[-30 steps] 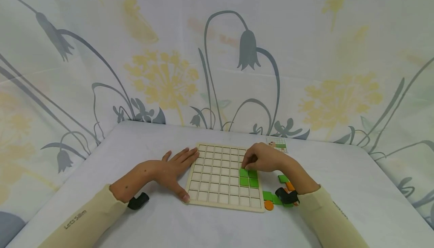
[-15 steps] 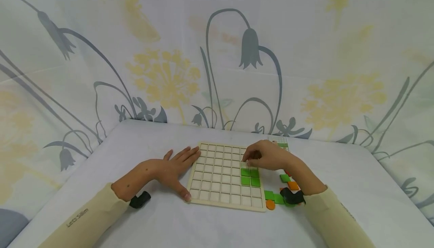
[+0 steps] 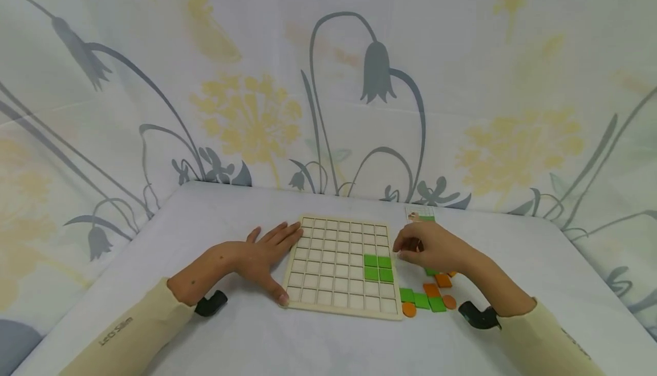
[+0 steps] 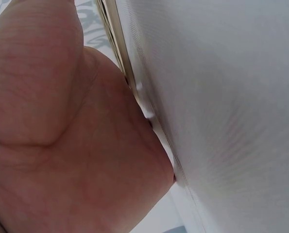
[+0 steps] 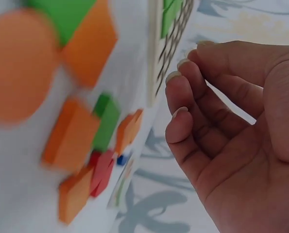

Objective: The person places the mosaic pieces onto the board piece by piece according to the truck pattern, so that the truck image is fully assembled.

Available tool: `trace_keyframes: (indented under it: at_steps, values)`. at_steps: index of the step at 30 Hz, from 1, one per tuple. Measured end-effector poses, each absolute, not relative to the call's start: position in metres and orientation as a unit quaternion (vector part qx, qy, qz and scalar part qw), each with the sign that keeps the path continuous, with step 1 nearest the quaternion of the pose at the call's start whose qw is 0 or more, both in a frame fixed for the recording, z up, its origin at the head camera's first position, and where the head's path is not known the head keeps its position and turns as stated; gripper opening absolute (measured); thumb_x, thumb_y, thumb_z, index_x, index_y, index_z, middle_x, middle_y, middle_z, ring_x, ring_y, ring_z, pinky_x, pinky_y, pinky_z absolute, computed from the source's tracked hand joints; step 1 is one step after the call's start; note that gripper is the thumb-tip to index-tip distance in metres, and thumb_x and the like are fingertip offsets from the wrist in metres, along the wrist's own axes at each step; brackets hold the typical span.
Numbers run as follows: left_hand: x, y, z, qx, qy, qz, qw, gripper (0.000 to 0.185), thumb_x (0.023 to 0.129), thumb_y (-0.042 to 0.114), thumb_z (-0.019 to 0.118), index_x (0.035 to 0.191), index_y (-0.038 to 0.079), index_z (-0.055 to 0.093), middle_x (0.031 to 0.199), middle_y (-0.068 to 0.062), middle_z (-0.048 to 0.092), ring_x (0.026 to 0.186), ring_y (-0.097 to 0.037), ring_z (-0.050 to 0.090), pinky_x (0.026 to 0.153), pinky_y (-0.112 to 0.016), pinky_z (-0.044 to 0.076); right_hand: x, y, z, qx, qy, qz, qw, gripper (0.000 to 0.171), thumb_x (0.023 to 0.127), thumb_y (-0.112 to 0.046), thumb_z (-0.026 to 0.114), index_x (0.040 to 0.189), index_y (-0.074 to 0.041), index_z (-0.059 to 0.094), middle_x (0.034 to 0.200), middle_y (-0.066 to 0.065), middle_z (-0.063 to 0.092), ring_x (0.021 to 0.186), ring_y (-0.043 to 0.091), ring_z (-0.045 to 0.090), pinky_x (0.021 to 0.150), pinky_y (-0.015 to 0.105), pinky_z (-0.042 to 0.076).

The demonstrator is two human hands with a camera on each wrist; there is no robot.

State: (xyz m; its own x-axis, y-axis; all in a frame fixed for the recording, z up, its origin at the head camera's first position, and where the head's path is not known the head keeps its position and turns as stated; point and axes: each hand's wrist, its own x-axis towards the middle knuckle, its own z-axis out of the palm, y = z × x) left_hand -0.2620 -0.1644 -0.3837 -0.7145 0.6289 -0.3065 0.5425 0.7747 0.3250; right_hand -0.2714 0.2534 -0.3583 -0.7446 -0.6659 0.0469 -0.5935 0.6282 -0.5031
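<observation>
I see my left hand (image 3: 256, 262) flat, touching the grid board (image 3: 333, 296) at nine o'clock; my right hand (image 3: 431, 247), loosely curled and empty, hangs at three o'clock.

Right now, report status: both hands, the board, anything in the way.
Left hand flat, pressing the grid board edge. Right hand empty, fingers loosely curled, above loose tiles. Four green tiles seated. Nothing blocking.

Probably a makeshift recording corner, flower-printed cloth backdrop (image 3: 328, 79), white-covered table (image 3: 215, 222), wooden grid puzzle board (image 3: 328, 262)
</observation>
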Motion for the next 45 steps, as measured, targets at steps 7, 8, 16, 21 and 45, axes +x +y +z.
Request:
trace_keyframes:
  at_steps: [7,8,16,21,45]
  values:
    - [-0.262,-0.165,-0.384,0.319,0.92,0.105,0.201,0.141,0.077,0.073,0.083,0.172,0.012,-0.001,0.179,-0.004,-0.011,0.164,-0.032,-0.011,0.124,-0.072,-0.004,-0.263,0.292,-0.367,-0.319,0.911,-0.25,0.076,0.013,0.094,-0.01,0.08,0.105,-0.015,0.075,0.092,-0.009,0.065,0.081,0.009,0.057,0.073,0.025,0.053]
    - [-0.262,-0.165,-0.385,0.32,0.92,0.104,0.201,0.141,0.077,0.073,0.083,0.172,0.012,-0.001,0.179,-0.004,-0.011,0.164,-0.032,-0.011,0.123,-0.072,-0.004,-0.262,0.296,-0.368,-0.315,0.912,-0.25,0.078,0.014,0.093,-0.011,0.081,0.106,-0.014,0.075,0.091,-0.009,0.064,0.082,0.01,0.057,0.073,0.025,0.052]
    - [-0.263,-0.164,-0.385,0.318,0.92,0.103,0.203,0.141,0.077,0.073,0.083,0.172,0.012,-0.001,0.179,-0.004,-0.012,0.164,-0.031,-0.012,0.124,-0.072,-0.004,-0.258,0.307,-0.375,-0.284,0.921,-0.25,0.094,0.017,0.092,-0.014,0.084,0.104,-0.013,0.073,0.086,-0.007,0.06,0.079,0.01,0.055,0.069,0.024,0.05]
    - [-0.263,-0.165,-0.385,0.317,0.92,0.105,0.204,0.141,0.077,0.074,0.083,0.172,0.013,-0.002,0.179,-0.004,-0.012,0.164,-0.03,-0.012,0.124,-0.071,-0.004,-0.261,0.304,-0.376,-0.27,0.925,-0.248,0.103,0.022,0.089,-0.014,0.086,0.101,-0.014,0.068,0.083,-0.003,0.057,0.079,0.013,0.054,0.068,0.025,0.048]
    - [-0.261,-0.163,-0.384,0.321,0.92,0.1,0.2,0.14,0.078,0.072,0.083,0.172,0.011,-0.001,0.179,-0.006,-0.012,0.164,-0.032,-0.011,0.123,-0.073,-0.003,-0.272,0.221,-0.359,-0.365,0.887,-0.276,0.067,0.015,0.094,-0.006,0.079,0.093,-0.017,0.068,0.081,-0.01,0.064,0.073,0.009,0.059,0.075,0.031,0.051]
